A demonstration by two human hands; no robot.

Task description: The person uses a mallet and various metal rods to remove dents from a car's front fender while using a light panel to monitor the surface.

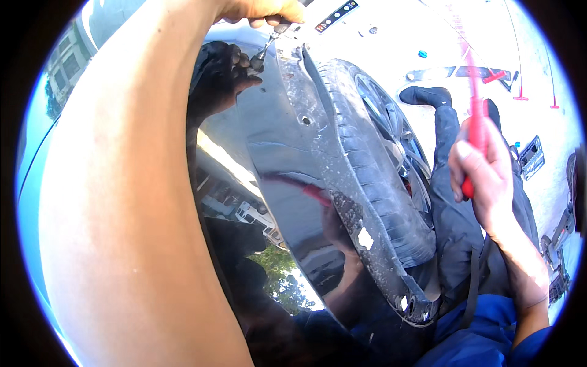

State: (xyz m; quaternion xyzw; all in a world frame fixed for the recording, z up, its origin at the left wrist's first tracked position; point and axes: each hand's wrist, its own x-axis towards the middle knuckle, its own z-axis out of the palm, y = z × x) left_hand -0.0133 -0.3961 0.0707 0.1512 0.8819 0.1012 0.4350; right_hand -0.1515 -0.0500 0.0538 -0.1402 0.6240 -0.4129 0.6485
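Note:
My left hand [264, 10] is closed at the top, with its fingers round a short metal punch [271, 38]. The punch's lower end meets the glossy black car fender [269, 125], where the hand and tool are mirrored. A crease runs across the panel below that spot. On the right, my right hand [483, 168] grips the handle of a red-handled tool [477, 128]. Its long upper part is smeared by motion, so I cannot make out its far end. This hand is raised over my legs, apart from the fender.
Beside the fender's scuffed wheel-arch edge stands a tyre [382, 189] on a dark wheel. Red-handled rods [520, 98], a dark bar [428, 73], a blue cap [422, 54], a black strip [336, 16] and a black case [532, 157] lie on the bright ground.

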